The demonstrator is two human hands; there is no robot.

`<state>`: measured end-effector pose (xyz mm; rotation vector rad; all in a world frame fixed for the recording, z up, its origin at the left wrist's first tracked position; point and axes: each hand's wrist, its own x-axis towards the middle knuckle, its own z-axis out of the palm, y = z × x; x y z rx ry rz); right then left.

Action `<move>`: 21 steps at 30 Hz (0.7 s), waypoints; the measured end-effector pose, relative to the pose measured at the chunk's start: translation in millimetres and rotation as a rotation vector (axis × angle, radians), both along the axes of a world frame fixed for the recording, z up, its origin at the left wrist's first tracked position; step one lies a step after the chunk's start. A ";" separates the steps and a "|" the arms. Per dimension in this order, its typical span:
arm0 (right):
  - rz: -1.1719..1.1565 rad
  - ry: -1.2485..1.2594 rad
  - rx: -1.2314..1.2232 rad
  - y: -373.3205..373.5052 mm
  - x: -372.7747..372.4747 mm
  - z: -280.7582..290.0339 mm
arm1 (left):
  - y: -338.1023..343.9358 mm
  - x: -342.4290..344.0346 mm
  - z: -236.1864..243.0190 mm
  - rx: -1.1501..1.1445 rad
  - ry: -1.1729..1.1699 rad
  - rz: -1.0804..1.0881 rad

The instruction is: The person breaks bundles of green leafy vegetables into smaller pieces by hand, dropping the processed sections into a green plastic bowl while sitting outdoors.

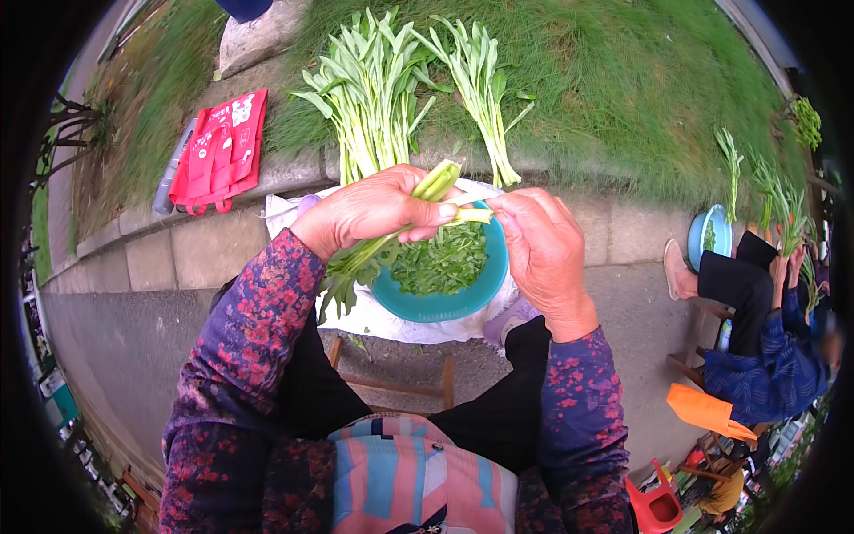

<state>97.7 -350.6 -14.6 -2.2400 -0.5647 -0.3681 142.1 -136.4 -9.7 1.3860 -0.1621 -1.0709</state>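
Note:
My left hand (378,209) is closed around a small bunch of leafy green stems (436,182), whose leaves hang down beside the wrist. The pale cut ends point up and to the right. At one stem's end, the fingertips of my right hand (544,245) are pinched together, and a thin pale strip appears to run between the hands. Below both hands a teal basin (500,267) holds loose green leaves (440,265). It stands on a white sheet (391,331) between my feet.
Beyond the basin, a large bunch of long-stemmed greens (369,98) and a smaller bunch (480,98) lean on the grassy curb. A red bag (218,156) lies left. At right sits another person (756,356) near a blue basin (722,233); a red stool (656,503) is lower right.

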 end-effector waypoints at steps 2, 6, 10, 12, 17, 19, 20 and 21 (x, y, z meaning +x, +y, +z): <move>0.011 -0.019 -0.020 -0.3 -0.4 1.1 | 0.6 1.1 -0.9 0.006 -0.006 -0.010; 0.032 -0.039 -0.071 0.9 -1.3 4.3 | 1.5 -0.8 -1.1 0.032 0.077 0.018; 0.019 -0.024 -0.035 2.9 -2.2 1.9 | 0.9 0.9 -2.1 -0.021 0.149 0.060; 0.001 -0.007 0.014 3.6 -2.0 3.4 | 2.1 0.8 -0.6 -0.034 0.144 0.055; -0.072 -0.009 0.113 6.7 -3.2 8.0 | -1.5 0.3 -2.1 -0.105 0.142 0.091; -0.117 0.006 0.185 9.7 -2.9 7.7 | -4.8 -1.3 -1.9 -0.160 0.156 0.118; -0.141 0.021 0.237 11.8 -2.5 7.5 | -6.5 -1.9 -1.8 -0.188 0.163 0.132; -0.165 0.039 0.287 13.0 -2.2 7.8 | -7.8 -2.6 -1.7 -0.203 0.149 0.142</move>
